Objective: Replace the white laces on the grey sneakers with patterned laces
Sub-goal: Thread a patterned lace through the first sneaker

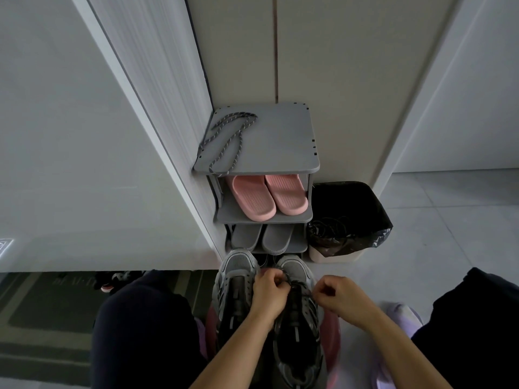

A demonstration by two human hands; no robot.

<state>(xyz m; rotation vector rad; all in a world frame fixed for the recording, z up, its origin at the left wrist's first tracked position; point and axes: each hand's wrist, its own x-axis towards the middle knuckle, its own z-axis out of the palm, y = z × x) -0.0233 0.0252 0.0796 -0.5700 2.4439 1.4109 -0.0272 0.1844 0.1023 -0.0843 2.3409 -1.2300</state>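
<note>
Grey mesh with darker overlays makes up the two sneakers, which stand side by side on the floor [421, 248] between the person's knees. Their toes point toward the shoe rack [280, 141], so the eyelets face up within easy reach. Both hands work over the right sneaker [300, 343]. The left hand [266, 293] has its fingers curled and pinches the patterned lace [293, 282] near the toe-end eyelets. The right hand [337, 299] is likewise curled and pinches another part of the same lace just beside the shoe's outer edge. The lace runs between them, and we judge they are drawing it through the lower eyelets and evening its ends. The left sneaker [234, 290] shows a bare dark tongue with no lace we can make out, so we take it to come next. A second patterned lace [227, 136] lies in loose loops on top of the rack, one end hanging over the front edge, kept close by, we think, for that shoe. We cannot find any white laces. Thin dark cords lie on the black bag [351, 209] lining the bin beside the rack, but we cannot tell what they are. As for writing, the mat [42, 318] at the left carries pale letters too dim to read. The pink slippers [266, 196] bear a tiny mark we cannot read, and the sneakers show side stripes but no legible name.
</note>
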